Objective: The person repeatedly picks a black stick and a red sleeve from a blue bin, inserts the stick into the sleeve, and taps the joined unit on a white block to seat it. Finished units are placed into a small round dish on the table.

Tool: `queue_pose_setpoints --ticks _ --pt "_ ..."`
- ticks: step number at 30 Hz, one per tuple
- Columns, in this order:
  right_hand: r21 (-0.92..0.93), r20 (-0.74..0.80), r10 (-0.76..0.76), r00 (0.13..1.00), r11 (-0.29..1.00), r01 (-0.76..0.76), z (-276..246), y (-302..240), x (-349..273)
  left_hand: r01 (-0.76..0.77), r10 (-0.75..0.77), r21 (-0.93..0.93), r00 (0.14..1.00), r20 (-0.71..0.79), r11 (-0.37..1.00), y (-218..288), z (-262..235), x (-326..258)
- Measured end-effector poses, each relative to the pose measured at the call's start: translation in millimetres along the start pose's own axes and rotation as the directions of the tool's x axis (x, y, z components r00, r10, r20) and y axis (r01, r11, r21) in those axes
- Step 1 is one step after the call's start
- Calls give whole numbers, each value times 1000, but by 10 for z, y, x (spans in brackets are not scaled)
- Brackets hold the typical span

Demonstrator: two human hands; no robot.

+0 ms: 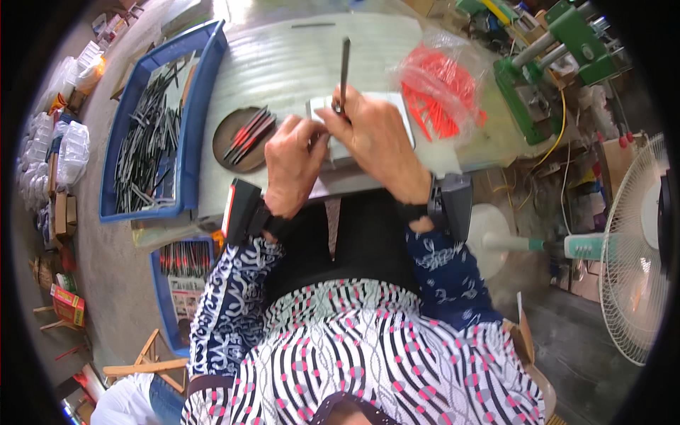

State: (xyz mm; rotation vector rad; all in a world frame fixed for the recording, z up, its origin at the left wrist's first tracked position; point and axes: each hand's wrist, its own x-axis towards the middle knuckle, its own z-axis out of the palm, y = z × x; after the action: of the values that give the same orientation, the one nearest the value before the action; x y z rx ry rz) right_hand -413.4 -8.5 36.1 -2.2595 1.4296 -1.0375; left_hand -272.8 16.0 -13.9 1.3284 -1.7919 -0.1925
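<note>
My right hand (382, 131) is closed around a slim dark metal rod-like tool (345, 64), which points away from me over the worktable. Close beside it on the left, my left hand (294, 152) has its fingers bent and pinched together; whatever lies between them is hidden. Both hands are over a small pale block or plate (404, 117), partly covered by them. Left of my left hand stands a round brown dish (222, 138) with several thin black-and-red pieces (249, 136) in it. To the right, a clear plastic bag (464, 60) holds bright red-orange slender parts (443, 92).
A blue bin (190, 142) of thin dark metal strips (145, 134) sits at the table's left. Below it is another blue bin (164, 290) with black-and-red pieces. A green machine (520, 99) stands at the right, near a white fan (637, 241). One strip (312, 25) lies at the far side.
</note>
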Motion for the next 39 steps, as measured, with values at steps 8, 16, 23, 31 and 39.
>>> queue_pose_setpoints --ticks 8,16,23,31,39 --pt "343 -301 -43 953 927 151 -499 -156 28 33 -33 -132 999 4 991 -52 42 -15" --pt "-11 -128 -126 984 992 126 44 94 -14 30 -27 -68 998 49 997 -39 6 28" --pt "259 -130 180 975 955 -142 -375 245 -161 34 -31 -110 999 24 993 -46 -63 -28" --pt "434 -439 7 899 877 205 -620 67 -91 61 -56 -124 997 47 990 -29 -128 -16" --pt "144 -226 86 970 988 -55 -221 373 -209 14 -12 -59 999 33 998 9 -199 -59"
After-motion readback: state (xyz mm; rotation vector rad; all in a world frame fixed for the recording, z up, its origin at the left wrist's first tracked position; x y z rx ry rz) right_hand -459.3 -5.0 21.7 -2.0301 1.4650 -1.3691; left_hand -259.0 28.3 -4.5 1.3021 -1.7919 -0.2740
